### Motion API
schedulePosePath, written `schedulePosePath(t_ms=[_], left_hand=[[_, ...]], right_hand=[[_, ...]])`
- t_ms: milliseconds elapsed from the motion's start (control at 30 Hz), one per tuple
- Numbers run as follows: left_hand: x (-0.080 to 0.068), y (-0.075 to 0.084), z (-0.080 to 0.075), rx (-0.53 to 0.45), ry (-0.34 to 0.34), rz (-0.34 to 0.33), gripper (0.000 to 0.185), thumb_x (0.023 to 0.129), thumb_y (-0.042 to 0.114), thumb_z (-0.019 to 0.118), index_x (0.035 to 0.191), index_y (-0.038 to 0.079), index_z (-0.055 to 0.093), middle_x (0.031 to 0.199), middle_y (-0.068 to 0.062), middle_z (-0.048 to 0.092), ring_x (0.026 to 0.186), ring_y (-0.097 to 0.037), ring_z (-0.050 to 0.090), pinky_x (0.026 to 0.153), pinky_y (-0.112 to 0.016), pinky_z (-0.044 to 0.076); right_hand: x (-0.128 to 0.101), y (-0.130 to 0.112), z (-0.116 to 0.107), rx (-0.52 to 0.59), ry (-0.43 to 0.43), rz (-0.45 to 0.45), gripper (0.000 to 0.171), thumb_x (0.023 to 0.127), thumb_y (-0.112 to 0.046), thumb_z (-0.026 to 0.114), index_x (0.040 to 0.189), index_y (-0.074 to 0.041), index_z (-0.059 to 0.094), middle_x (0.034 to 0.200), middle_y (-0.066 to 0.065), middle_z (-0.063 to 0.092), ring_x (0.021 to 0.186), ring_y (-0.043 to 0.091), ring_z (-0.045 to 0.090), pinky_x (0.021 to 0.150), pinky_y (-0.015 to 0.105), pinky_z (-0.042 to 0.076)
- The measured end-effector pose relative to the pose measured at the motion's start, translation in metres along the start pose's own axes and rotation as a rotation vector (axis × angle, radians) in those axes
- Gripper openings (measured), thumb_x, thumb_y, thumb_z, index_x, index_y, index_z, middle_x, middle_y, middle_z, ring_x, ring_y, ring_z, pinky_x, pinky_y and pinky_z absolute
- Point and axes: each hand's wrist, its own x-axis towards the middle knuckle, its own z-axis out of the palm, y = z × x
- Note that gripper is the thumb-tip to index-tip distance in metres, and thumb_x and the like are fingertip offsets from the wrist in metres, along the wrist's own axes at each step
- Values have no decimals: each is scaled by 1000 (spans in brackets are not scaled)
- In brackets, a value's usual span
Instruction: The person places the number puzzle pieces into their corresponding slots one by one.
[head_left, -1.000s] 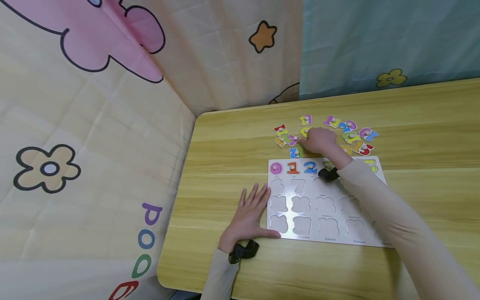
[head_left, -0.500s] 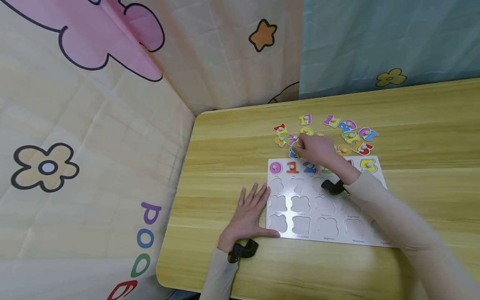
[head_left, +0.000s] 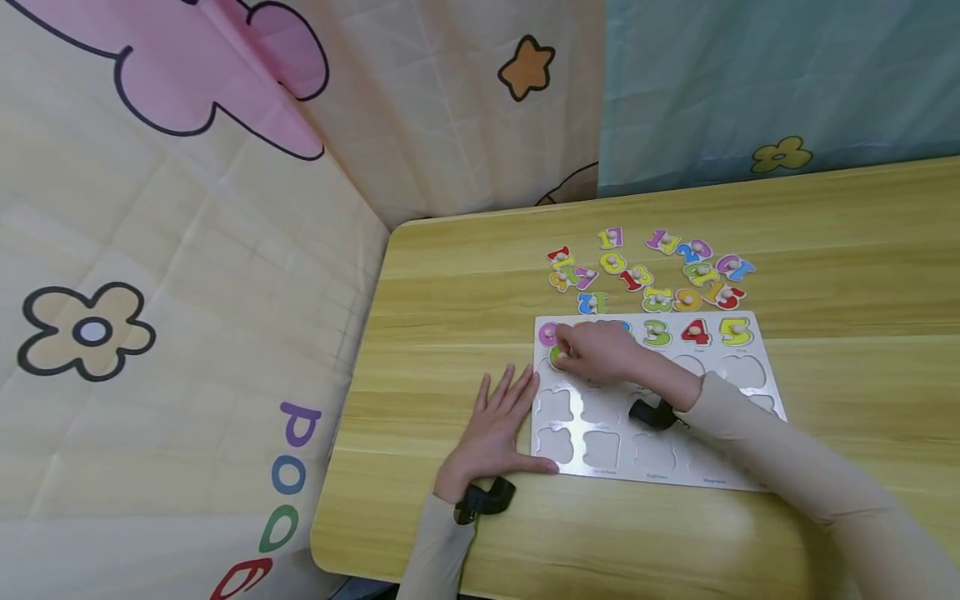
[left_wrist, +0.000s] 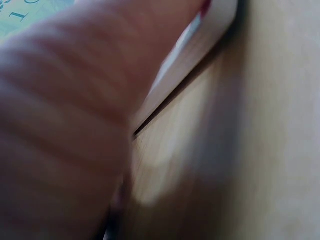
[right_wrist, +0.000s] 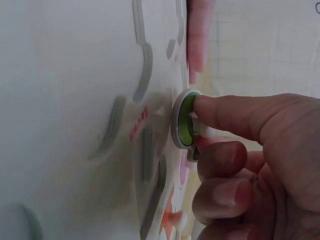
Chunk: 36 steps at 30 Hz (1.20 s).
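Note:
A white number puzzle board (head_left: 738, 392) lies on the wooden table (head_left: 450, 275). Its top row holds 0, 1, 2, 3 (head_left: 657, 332), 4 (head_left: 696, 331) and 5 (head_left: 736, 330). My right hand (head_left: 592, 350) pinches the knob of a green number piece (head_left: 556, 357) (right_wrist: 186, 119) over the leftmost slot of the second row. My left hand (head_left: 498, 429) rests flat on the table, fingers straight, thumb against the board's lower left edge (left_wrist: 200, 47). Loose coloured number pieces (head_left: 652, 271) lie beyond the board.
A patterned cloth backdrop (head_left: 187, 250) with flowers and letters hangs along the left of the table, and a blue-green one (head_left: 780, 83) behind it. Several empty slots (head_left: 603, 448) fill the board's lower rows. Bare tabletop lies right of the board.
My right hand picked a green piece from the loose pile and carried it toward me, down to the board's second row. The left hand stayed flat by the board.

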Motion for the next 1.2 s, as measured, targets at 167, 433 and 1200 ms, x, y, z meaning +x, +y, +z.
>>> schedulePosePath(t_ms=[167, 433, 1200], left_hand=[[1, 0, 0, 7, -2, -2, 123, 67, 76, 64, 153, 10, 7, 159, -3, 3, 143, -27, -5, 112, -53, -7], [2, 0, -1, 3, -14, -8, 123, 67, 76, 63, 153, 10, 5, 159, -3, 2, 143, -26, -7, 111, -52, -8], [1, 1, -2, -4, -9, -7, 122, 67, 75, 65, 153, 9, 9, 159, -4, 5, 143, -26, -6, 112, -53, -7]], right_hand=[[-2, -8, 6, 31, -65, -33, 22, 87, -28, 67, 79, -17, 50, 56, -6, 44, 50, 13, 44, 44, 28, 28], [1, -12, 14, 37, -57, -37, 22, 89, -29, 65, 80, -17, 49, 56, -5, 44, 50, 13, 44, 44, 28, 29], [0, -12, 17, 57, -52, 46, 22, 90, -32, 66, 85, -16, 50, 58, -3, 46, 53, 16, 45, 44, 28, 32]])
